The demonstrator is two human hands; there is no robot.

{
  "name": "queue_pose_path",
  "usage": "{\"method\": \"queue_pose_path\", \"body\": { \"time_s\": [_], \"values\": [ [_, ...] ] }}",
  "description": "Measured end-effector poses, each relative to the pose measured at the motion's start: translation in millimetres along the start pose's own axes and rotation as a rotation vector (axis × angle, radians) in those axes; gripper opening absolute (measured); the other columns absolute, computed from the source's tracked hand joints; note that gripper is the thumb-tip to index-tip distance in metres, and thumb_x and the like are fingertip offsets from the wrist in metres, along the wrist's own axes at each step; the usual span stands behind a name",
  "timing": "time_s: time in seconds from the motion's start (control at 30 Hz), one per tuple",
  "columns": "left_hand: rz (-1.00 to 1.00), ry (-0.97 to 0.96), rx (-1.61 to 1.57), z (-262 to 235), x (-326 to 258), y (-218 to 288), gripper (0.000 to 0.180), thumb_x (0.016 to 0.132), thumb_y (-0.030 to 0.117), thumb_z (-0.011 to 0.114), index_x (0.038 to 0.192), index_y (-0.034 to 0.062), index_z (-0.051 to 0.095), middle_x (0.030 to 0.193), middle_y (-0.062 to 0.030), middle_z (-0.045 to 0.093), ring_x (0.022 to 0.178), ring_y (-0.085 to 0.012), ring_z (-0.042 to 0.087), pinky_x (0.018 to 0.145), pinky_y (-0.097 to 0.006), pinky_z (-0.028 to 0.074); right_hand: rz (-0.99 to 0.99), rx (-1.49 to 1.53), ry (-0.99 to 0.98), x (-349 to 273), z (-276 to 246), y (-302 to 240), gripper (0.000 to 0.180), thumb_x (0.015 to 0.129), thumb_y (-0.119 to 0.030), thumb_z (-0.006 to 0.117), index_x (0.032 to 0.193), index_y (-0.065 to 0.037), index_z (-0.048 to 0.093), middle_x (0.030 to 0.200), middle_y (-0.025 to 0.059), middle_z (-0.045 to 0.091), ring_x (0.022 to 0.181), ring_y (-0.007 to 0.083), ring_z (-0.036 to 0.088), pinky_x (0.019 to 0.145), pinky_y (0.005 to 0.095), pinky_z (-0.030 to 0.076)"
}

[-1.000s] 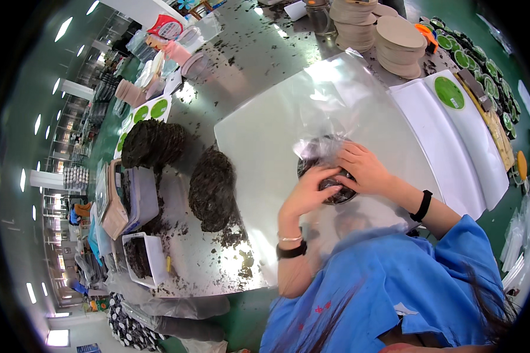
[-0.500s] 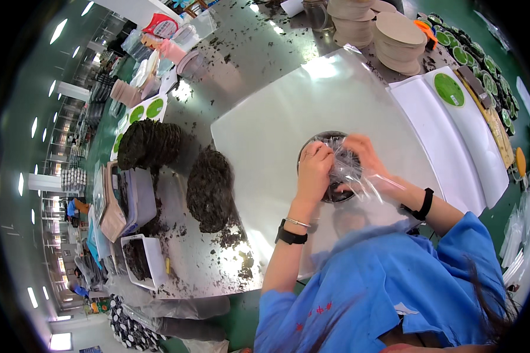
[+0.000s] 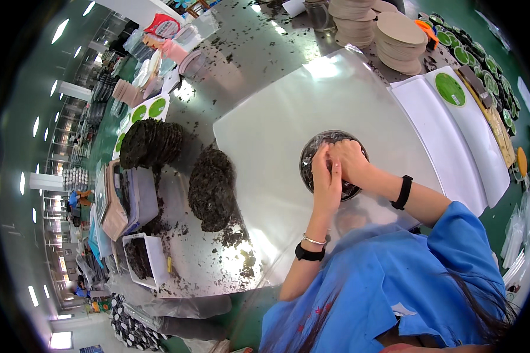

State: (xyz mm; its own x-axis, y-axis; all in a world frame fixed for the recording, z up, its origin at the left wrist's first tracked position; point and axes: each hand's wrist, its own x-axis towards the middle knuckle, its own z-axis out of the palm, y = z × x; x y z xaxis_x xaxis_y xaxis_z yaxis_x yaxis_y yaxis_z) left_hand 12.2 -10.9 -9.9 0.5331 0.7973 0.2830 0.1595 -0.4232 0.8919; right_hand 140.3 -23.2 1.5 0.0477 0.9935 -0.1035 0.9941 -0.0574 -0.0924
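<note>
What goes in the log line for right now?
left hand + right hand: pressing dark round cake | on white sheet | loose cakes left

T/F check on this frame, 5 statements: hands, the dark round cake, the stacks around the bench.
1. Both hands press on the dark round cake. True: left hand and right hand lie on it side by side.
2. The cake sits on a white sheet. True.
3. The left wrist is bare. False: it wears a black band and a thin bracelet.
4. The tan discs lie by the person's left elbow. False: they are stacked at the far edge.
5. More dark cakes lie to the left of the sheet. True.
</note>
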Motion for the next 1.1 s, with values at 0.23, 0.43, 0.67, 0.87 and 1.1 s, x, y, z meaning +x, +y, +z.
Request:
{"method": "queue_pose_path", "body": {
  "time_s": [0.23, 0.43, 0.67, 0.87, 1.1],
  "values": [
    [0.003, 0.063, 0.033, -2.8, 0.6, -4.3, 0.032, 0.098, -0.005, 0.051, 0.129, 0.0004, 0.057, 0.140, -0.0190, 0.053, 0.130, -0.0379, 0.049, 0.108, -0.047, 0.042, -0.219, 0.666, 0.418, -35.7, -34.2, 56.2, 0.041, 0.085, -0.017, 0.073, 0.119, 0.001, 0.058, 0.118, 0.0225, 0.063, 0.112, 0.0401, 0.062, 0.094, 0.0482, 0.050],
    [0.079, -0.014, 0.268, 1.5, -0.9, 9.2, 0.032, 0.097, 0.001, 0.056, 0.128, 0.0009, 0.061, 0.140, -0.0199, 0.050, 0.131, -0.0404, 0.046, 0.110, -0.049, 0.040, -0.002, 0.373, 0.205, -18.8, -2.8, 59.2, 0.050, 0.084, -0.015, 0.072, 0.129, 0.000, 0.054, 0.114, 0.0222, 0.064, 0.109, 0.0419, 0.063, 0.093, 0.0498, 0.052],
    [0.109, -0.013, 0.425, -2.7, -2.7, -5.9, 0.035, 0.097, 0.004, 0.062, 0.132, 0.0060, 0.066, 0.139, -0.0155, 0.052, 0.130, -0.0371, 0.045, 0.110, -0.047, 0.039, 0.003, 0.701, 0.288, -37.3, -19.4, 96.2, 0.053, 0.090, -0.025, 0.073, 0.134, -0.002, 0.055, 0.121, 0.0187, 0.065, 0.107, 0.0380, 0.065, 0.092, 0.0462, 0.053],
    [-0.010, 0.010, 0.226, -0.7, 1.5, 12.5, 0.027, 0.096, 0.002, 0.064, 0.121, 0.0080, 0.069, 0.134, -0.0101, 0.054, 0.129, -0.0310, 0.046, 0.107, -0.042, 0.041, 0.647, -0.119, 0.483, -60.8, -4.4, 313.6, 0.054, 0.086, -0.021, 0.075, 0.130, 0.001, 0.053, 0.126, 0.0184, 0.058, 0.116, 0.0362, 0.059, 0.094, 0.0463, 0.054],
    [-0.009, 0.011, 0.253, -2.5, 0.4, 11.1, 0.021, 0.096, 0.004, 0.064, 0.116, 0.0069, 0.067, 0.135, -0.0099, 0.054, 0.130, -0.0310, 0.046, 0.108, -0.044, 0.040, 0.390, -0.885, 0.067, -76.1, 41.8, 401.8, 0.027, 0.084, -0.013, 0.065, 0.110, -0.005, 0.065, 0.106, 0.0096, 0.063, 0.098, 0.0271, 0.065, 0.067, 0.0365, 0.057]
  ]
}}
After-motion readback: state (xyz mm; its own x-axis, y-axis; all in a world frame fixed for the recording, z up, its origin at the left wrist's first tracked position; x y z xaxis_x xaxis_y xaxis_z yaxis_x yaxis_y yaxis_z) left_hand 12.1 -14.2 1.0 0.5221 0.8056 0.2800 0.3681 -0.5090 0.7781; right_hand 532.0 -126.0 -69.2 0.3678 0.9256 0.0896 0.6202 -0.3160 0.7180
